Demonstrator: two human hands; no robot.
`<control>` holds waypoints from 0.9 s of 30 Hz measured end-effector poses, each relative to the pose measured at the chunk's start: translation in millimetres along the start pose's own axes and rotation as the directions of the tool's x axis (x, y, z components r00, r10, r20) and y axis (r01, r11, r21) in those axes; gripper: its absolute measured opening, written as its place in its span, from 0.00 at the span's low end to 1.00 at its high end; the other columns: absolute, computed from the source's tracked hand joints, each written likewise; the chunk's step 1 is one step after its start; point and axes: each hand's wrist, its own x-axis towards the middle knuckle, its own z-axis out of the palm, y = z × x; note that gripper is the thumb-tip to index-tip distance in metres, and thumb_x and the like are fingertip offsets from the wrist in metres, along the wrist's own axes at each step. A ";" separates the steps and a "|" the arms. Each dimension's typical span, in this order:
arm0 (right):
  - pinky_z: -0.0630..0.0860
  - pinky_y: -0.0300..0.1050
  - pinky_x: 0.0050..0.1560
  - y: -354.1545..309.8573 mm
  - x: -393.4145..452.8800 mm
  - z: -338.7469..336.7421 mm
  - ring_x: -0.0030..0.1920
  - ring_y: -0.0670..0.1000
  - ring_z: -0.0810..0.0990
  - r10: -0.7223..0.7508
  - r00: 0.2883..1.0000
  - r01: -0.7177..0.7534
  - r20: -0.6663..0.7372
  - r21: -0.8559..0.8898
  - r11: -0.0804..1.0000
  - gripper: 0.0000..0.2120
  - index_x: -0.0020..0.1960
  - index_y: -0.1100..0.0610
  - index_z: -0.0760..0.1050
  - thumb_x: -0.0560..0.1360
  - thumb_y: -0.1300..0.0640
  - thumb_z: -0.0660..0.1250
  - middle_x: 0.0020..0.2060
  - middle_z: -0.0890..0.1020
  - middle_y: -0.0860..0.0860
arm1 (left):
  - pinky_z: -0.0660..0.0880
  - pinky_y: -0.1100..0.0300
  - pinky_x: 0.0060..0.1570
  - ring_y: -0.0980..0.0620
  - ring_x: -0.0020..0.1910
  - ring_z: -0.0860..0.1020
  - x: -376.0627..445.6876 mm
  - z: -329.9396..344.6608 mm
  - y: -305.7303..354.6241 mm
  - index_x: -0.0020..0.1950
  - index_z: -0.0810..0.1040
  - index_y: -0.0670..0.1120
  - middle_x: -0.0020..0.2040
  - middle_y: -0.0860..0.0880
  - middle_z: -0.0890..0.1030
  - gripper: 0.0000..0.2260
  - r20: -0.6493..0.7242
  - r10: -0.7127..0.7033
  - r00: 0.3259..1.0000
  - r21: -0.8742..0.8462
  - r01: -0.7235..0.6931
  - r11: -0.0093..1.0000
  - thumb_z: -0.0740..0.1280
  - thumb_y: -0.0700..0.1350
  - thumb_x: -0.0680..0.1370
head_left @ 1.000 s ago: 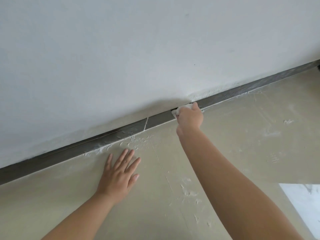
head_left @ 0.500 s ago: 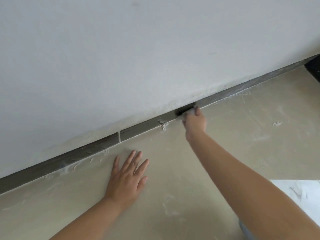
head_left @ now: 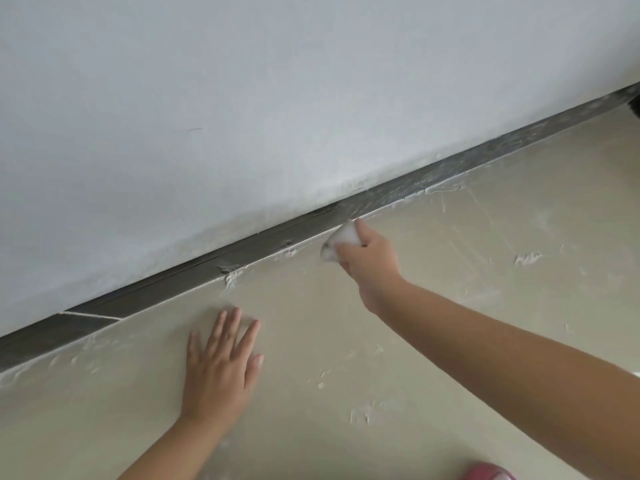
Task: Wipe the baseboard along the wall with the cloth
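Your right hand (head_left: pixel 369 256) gripped the white cloth (head_left: pixel 341 241) just beside the dark baseboard (head_left: pixel 277 237); your left hand (head_left: pixel 221 365) lay flat on the floor (head_left: pixel 450 271).

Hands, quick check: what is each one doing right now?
Left hand: open, fingers straight, flat on the floor.
Right hand: grips the white cloth, just off the baseboard.

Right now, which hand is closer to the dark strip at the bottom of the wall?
The right hand, gripping the white cloth, sits just below the baseboard. The left hand lies flat on the floor, farther away.
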 end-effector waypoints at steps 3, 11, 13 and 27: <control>0.71 0.52 0.66 26.1 -8.1 -33.8 0.56 0.51 0.74 0.082 0.985 -0.085 0.149 0.012 0.996 0.27 0.72 0.57 0.62 0.74 0.65 0.62 0.58 0.73 0.48 | 0.68 0.40 0.54 0.46 0.62 0.66 23.7 -4.2 24.7 0.61 0.67 0.47 0.58 0.40 0.79 0.23 0.080 -0.089 0.993 0.018 0.088 0.996 0.38 0.56 0.81; 0.71 0.55 0.64 8.5 43.1 -93.9 0.58 0.58 0.77 0.097 0.994 -0.101 0.043 0.097 0.990 0.25 0.71 0.56 0.64 0.75 0.65 0.62 0.55 0.78 0.51 | 0.58 0.42 0.67 0.45 0.73 0.60 69.5 -22.4 68.3 0.72 0.64 0.49 0.73 0.46 0.61 0.36 0.256 -0.116 0.960 0.166 0.075 0.983 0.34 0.61 0.72; 0.73 0.52 0.63 3.8 48.6 -95.8 0.53 0.52 0.78 0.077 0.996 -0.080 0.032 0.116 0.990 0.25 0.71 0.56 0.65 0.75 0.65 0.62 0.59 0.76 0.51 | 0.48 0.46 0.71 0.48 0.75 0.49 75.9 -19.4 76.3 0.75 0.55 0.51 0.76 0.48 0.51 0.39 0.288 -0.098 0.952 0.098 0.073 0.993 0.31 0.61 0.67; 0.75 0.45 0.57 10.4 55.5 -99.1 0.47 0.48 0.75 0.011 0.995 0.003 -0.096 0.145 0.989 0.24 0.69 0.57 0.67 0.74 0.68 0.62 0.48 0.75 0.45 | 0.57 0.44 0.59 0.47 0.64 0.64 85.1 1.9 39.8 0.64 0.66 0.50 0.62 0.42 0.76 0.23 0.073 0.303 0.950 0.188 -0.311 0.931 0.37 0.57 0.80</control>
